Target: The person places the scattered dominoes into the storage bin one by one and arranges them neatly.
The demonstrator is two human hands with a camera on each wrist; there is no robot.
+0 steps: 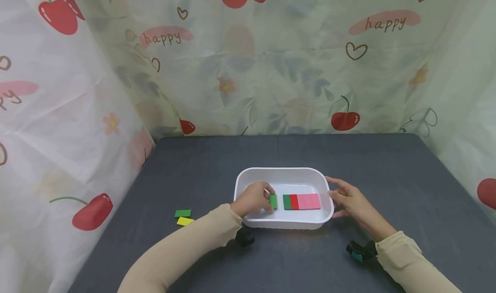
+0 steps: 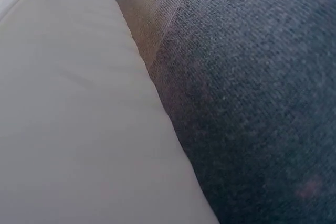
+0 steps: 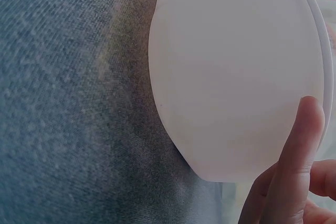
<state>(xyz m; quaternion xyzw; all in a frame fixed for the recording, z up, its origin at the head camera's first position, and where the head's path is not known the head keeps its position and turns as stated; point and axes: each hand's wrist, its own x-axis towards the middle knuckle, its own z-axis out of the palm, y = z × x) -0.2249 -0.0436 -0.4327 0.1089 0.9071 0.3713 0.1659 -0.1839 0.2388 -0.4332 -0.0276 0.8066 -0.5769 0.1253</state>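
A white plastic tub point(image 1: 286, 225) stands on the dark table, its outer wall filling much of both wrist views. Inside it, a row of flat blocks runs left to right: a green block point(image 1: 287, 202), a red block point(image 1: 294, 202) and pink blocks point(image 1: 308, 202). My left hand point(image 1: 253, 198) reaches over the tub's left rim and pinches another green block point(image 1: 273, 201), just left of the row with a gap between. At the tub's right end my right hand point(image 1: 346, 198) rests its fairly straight fingers point(image 3: 300, 145) against the outer wall and rim.
Left of the tub, a loose green block point(image 1: 183, 213) and a yellow block point(image 1: 185, 221) lie on the table point(image 1: 201, 168), the yellow one partly behind the left sleeve. Printed curtains point(image 1: 263, 69) hang at the back and sides. Black wrist devices point(image 1: 361, 251) sit under both wrists.
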